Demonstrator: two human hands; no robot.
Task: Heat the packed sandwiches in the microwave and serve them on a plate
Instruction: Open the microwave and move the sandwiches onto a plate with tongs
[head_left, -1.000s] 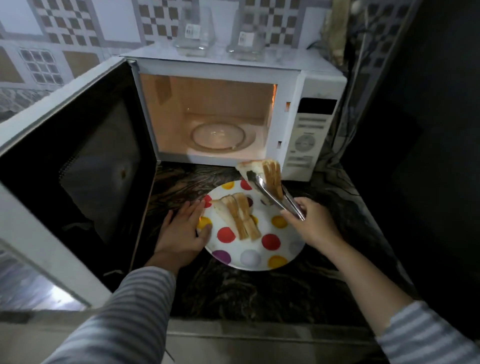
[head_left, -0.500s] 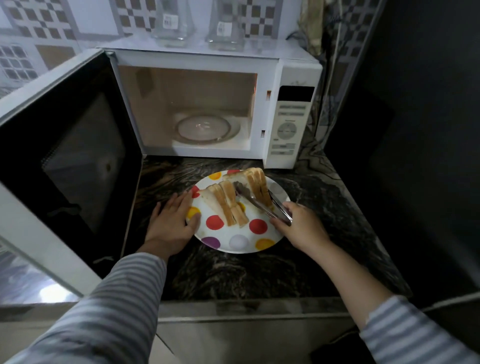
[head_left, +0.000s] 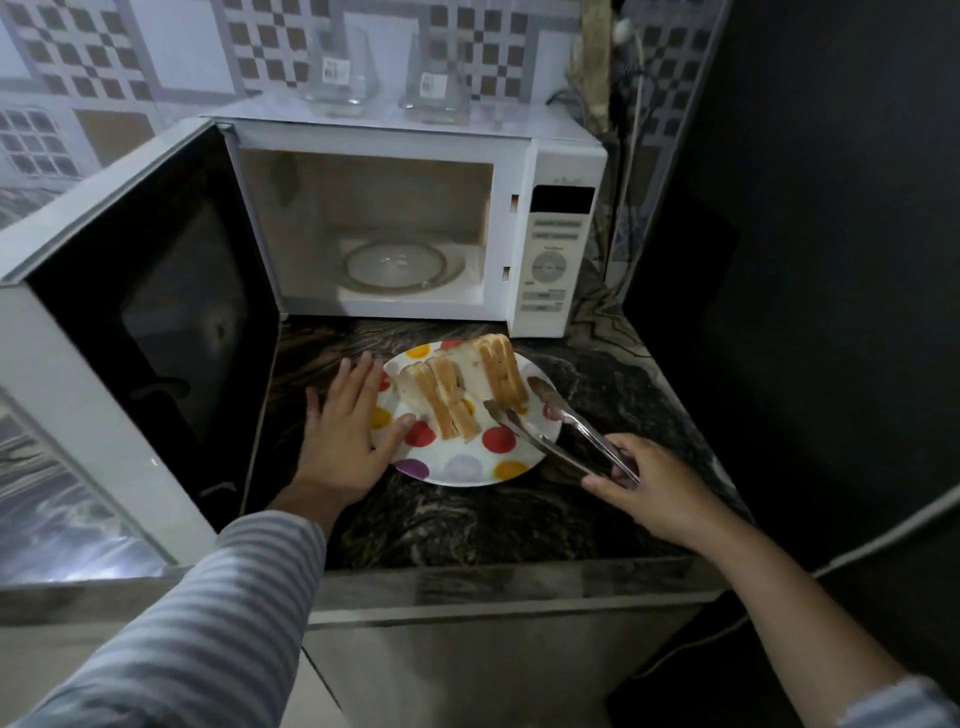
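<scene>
While the microwave (head_left: 415, 228) stands at the back of the counter (head_left: 467, 519) with its door (head_left: 140, 332) swung fully open to the left, its cavity holds only the glass turntable (head_left: 396, 264). Just in front of the microwave, toward the middle of the counter, lies a white plate (head_left: 467, 462) printed with coloured dots. Two sandwich halves rest on the plate: the left sandwich (head_left: 441, 400) lies near the plate's left side, and the right sandwich (head_left: 496, 371) sits at the plate's far rim, the two touching or nearly so. The person's left hand (head_left: 345, 421) lies flat with fingers straight, palm on the counter and fingers and thumb overlapping the plate's left rim. The right hand (head_left: 649, 478) is near the right front of the counter and grips the handle end of metal tongs (head_left: 556, 431). The tongs' two arms are spread apart and hold nothing; one tip is over the plate just beside the right sandwich, the other over the plate's right rim. Whether the tips touch the plate cannot be told. Both forearms wear grey striped sleeves (head_left: 208, 623). Two clear glass containers (head_left: 384, 73) with small labels stand on the microwave's top, against a checkered tile wall (head_left: 104, 62). Cables (head_left: 631, 104) hang at the counter's back right corner.
</scene>
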